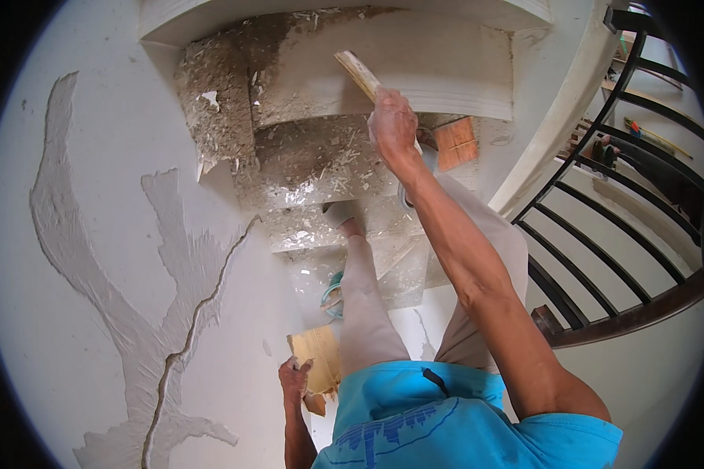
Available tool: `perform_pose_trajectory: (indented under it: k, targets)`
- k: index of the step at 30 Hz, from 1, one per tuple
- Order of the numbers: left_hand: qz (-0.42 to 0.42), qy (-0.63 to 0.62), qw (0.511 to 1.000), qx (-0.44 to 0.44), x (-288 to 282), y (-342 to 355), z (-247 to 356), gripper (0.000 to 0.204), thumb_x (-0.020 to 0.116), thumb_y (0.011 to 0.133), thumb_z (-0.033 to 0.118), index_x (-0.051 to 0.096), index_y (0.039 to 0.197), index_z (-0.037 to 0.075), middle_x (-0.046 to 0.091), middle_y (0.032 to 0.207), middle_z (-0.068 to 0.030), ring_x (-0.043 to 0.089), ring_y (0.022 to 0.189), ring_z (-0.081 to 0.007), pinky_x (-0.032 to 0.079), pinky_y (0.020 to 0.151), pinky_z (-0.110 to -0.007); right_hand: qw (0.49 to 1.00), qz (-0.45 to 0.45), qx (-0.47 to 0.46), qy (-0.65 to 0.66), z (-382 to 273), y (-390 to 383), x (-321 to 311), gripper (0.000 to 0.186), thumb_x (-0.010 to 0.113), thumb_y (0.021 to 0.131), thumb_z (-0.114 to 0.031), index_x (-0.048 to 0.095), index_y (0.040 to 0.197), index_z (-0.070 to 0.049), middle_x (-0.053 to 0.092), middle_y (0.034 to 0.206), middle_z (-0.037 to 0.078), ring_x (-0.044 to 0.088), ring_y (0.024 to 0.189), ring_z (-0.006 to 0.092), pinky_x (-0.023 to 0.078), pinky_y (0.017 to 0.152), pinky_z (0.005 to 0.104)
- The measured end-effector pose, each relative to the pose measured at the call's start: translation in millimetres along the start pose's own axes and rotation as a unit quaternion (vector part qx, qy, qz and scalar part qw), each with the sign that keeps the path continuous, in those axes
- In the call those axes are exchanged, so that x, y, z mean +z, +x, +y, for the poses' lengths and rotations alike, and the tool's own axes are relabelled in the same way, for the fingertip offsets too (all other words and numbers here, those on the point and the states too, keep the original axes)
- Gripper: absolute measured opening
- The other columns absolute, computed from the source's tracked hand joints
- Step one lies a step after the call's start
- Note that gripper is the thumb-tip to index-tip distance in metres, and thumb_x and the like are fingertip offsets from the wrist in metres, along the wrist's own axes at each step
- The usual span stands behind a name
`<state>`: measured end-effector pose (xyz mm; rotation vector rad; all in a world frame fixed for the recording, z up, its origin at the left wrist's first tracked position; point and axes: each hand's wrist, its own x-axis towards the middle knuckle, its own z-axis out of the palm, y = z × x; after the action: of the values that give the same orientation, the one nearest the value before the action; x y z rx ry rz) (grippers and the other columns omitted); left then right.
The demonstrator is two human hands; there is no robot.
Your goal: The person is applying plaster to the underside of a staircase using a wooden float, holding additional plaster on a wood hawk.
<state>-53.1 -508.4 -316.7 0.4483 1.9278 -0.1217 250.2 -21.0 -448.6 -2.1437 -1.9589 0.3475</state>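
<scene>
Nearest the camera is the person's bright blue T-shirt (422,434) with a darker print. From the left, a white wall (19,234) carries a branching grey plaster patch (117,305), with a jagged dark crack (166,375) running up through it. Then comes the left hand (294,377), low beside the wall, pinching a flat yellowish-tan board (318,356) by its edge; the thumb lies over its face, probably so that the broad side stays clear. Just above the board stands a small teal bucket (335,297), apparently kept within reach. Further up, a long pale wooden strip (357,76) slants over debris-strewn stairs (309,156). The right hand (395,123) is closed round its lower end, which seems to leave most of its length free; whether the strip touches the stairs cannot be told. Beside that hand lies an orange-red rectangular tile (456,144), and at far right curves a black-barred railing (637,320).
</scene>
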Motion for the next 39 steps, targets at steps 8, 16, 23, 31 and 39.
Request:
perform_pose_trajectory:
  k: [8, 16, 23, 31, 39]
  targets:
    - [-0.014, 0.005, 1.0, 0.019, 5.0, -4.4, 18.3, 0.019, 0.075, 0.077, 0.015, 0.063, 0.078, 0.0, 0.052, 0.061, 0.0012, 0.042, 0.055, -0.0089, 0.036, 0.051, -0.028, 0.974, -0.196, -0.111, 0.028, -100.3, -69.0, 41.7, 0.017, 0.057, 0.08, 0.0, 0.066, 0.095, 0.002, 0.066, 0.087, 0.018, 0.067, 0.08, 0.0249, 0.059, 0.063, 0.0348]
    - [0.006, -0.054, 0.999, 0.0, 6.5, -11.4, 11.3, 0.019, 0.075, 0.077, 0.015, 0.064, 0.078, -0.001, 0.053, 0.06, 0.0006, 0.042, 0.054, -0.0102, 0.036, 0.05, -0.03, 0.985, -0.063, -0.016, 0.159, -41.5, -42.1, 2.7, 0.019, 0.059, 0.08, -0.006, 0.063, 0.098, 0.0, 0.064, 0.09, 0.018, 0.063, 0.082, 0.0386, 0.053, 0.075, 0.0478]
    - [-0.022, -0.072, 0.996, -0.038, 14.6, -14.4, 25.9, 0.017, 0.075, 0.076, 0.012, 0.064, 0.079, -0.001, 0.051, 0.062, 0.002, 0.042, 0.055, -0.0092, 0.036, 0.051, -0.028, 0.986, -0.08, 0.032, 0.141, 23.0, 25.6, -33.8, 0.019, 0.062, 0.082, -0.019, 0.064, 0.092, -0.003, 0.064, 0.081, 0.021, 0.063, 0.076, 0.0393, 0.05, 0.071, 0.0488]
    - [-0.017, -0.065, 0.998, 0.001, 9.5, 4.5, 32.2, 0.022, 0.075, 0.076, 0.012, 0.057, 0.07, 0.001, 0.044, 0.061, 0.0043, 0.037, 0.056, -0.0088, 0.034, 0.051, -0.028, 0.991, -0.006, 0.103, -0.082, 207.9, 27.6, -102.0, 0.021, 0.059, 0.081, -0.022, 0.067, 0.09, -0.005, 0.067, 0.082, 0.021, 0.066, 0.077, 0.0401, 0.053, 0.07, 0.0482]
    - [-0.043, -0.081, 0.996, -0.008, -2.7, -0.8, 54.3, 0.019, 0.072, 0.078, 0.008, 0.068, 0.093, -0.003, 0.065, 0.076, -0.0039, 0.057, 0.064, -0.0117, 0.047, 0.062, -0.028, 0.959, 0.037, 0.231, -0.159, 277.0, -41.7, -99.0, 0.015, 0.06, 0.081, -0.012, 0.065, 0.092, -0.002, 0.068, 0.089, 0.022, 0.068, 0.083, 0.0401, 0.054, 0.073, 0.0472]
